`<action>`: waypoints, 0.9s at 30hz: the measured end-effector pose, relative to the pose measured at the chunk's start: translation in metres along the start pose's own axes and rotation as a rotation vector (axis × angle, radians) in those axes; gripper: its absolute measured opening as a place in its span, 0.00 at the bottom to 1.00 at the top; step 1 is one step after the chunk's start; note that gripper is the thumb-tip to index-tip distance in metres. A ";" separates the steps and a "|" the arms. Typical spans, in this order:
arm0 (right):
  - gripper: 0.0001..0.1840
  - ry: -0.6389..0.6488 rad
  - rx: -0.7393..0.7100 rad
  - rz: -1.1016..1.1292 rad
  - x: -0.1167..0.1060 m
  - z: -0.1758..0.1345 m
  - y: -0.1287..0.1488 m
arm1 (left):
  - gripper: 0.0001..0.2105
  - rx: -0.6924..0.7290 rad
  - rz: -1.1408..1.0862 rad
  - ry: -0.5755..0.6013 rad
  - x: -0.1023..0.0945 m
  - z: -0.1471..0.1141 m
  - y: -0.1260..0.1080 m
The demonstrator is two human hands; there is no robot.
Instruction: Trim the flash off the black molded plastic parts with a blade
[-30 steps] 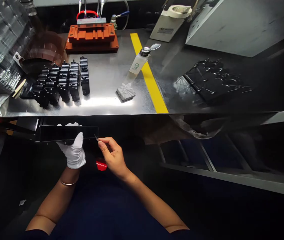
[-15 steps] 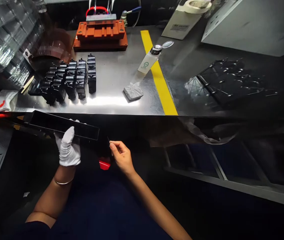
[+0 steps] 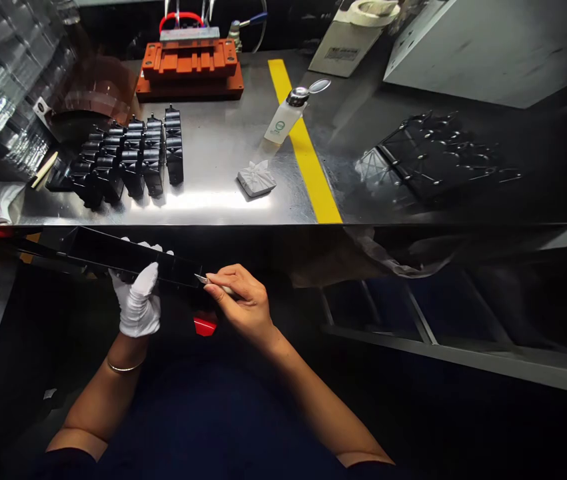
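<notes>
In a white glove, my left hand is wrapped round a long black box-shaped part, held in front of the bench's edge. The thumb lies over its near side, and the fingertips show along its far edge. My bare right hand pinches a slim craft knife with a pointed silver blade; its pale handle shows partly below the fingers. The blade tip is at the part's right end; I cannot tell whether they touch. Below it, a red object shows in the dark.
On the metal bench stand rows of black moulded parts, a folded white cloth and a white pump bottle. Farther back is an orange fixture. Yellow tape crosses the bench; thin black pieces lie right.
My right hand has turned, and the craft knife's blade now points at the black part's right end. The black part has tilted slightly. The whole view has shifted a little.
</notes>
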State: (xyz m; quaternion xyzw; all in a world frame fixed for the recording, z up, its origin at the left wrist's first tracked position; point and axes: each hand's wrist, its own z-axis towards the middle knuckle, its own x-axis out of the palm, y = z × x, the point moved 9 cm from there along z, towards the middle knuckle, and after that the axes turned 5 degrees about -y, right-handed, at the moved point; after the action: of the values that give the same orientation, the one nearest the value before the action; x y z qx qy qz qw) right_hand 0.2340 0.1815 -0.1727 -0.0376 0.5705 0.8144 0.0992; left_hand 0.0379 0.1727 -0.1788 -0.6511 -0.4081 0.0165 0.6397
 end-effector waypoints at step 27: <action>0.04 0.171 -0.220 -0.007 -0.006 0.044 0.002 | 0.25 -0.454 0.414 0.524 0.023 -0.023 0.047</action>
State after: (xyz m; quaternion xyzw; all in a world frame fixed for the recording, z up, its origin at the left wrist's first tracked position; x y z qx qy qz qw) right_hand 0.2419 0.2212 -0.1549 -0.1196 0.4841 0.8654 0.0485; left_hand 0.0897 0.1731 -0.2030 -0.8265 -0.0846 -0.1119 0.5452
